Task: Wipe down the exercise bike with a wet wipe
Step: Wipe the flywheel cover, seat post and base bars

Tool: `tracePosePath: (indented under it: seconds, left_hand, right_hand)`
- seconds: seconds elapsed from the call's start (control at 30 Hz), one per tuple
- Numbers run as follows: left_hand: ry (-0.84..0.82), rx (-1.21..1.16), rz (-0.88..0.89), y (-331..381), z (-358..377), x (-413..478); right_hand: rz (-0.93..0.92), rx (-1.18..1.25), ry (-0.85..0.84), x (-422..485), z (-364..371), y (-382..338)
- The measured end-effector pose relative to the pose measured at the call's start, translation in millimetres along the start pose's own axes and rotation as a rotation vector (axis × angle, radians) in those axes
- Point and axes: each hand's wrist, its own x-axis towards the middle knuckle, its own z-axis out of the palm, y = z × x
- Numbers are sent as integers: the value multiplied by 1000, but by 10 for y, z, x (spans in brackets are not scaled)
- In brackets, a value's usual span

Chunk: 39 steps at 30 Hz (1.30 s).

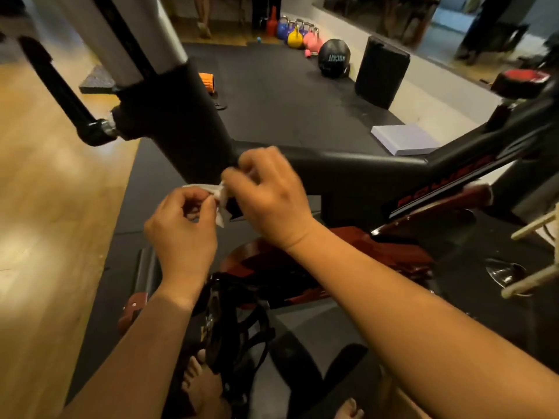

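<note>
Black matting (272, 95) covers the floor beside wood boards; kettlebells (298, 33) line the far wall. Both hands are held in front of the bike (348, 173) frame. Left hand (181, 228) and right hand (272, 201) each pinch the white wipe (220, 197) with curled fingers, holding it between them.

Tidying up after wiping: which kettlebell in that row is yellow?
The yellow kettlebell, standing between the blue kettlebells and pink kettlebells.
</note>
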Motion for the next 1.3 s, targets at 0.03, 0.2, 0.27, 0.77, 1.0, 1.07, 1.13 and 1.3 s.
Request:
tracePosePath:
  seconds: [0.03, 0.2, 0.27, 0.77, 1.0, 1.07, 1.13, 1.3]
  left_hand:
    - [37, -18, -24, 67, -6, 22]
    - [251, -146, 48, 291, 6, 264]
    - [233, -142, 60, 228, 45, 218]
    - [369, -188, 26, 524, 54, 451]
    - [266, -146, 93, 301, 46, 311]
    - [210, -139, 74, 251, -15, 271]
    - [179, -111, 89, 271, -58, 272]
    - [282, -53, 203, 449, -74, 417]
  right_hand:
    - [46, -27, 38, 61, -20, 5]
    - [205, -29, 115, 314, -6, -125]
    - [224, 32, 141, 284, 16, -205]
    - [119, 124, 192, 806, 12, -212]
    - [95, 6, 119, 484, 7, -96]
    - [97, -31, 58, 321, -2, -35]
    - [108, -52, -24, 265, 0, -20]
    - [311, 107, -63, 494, -82, -210]
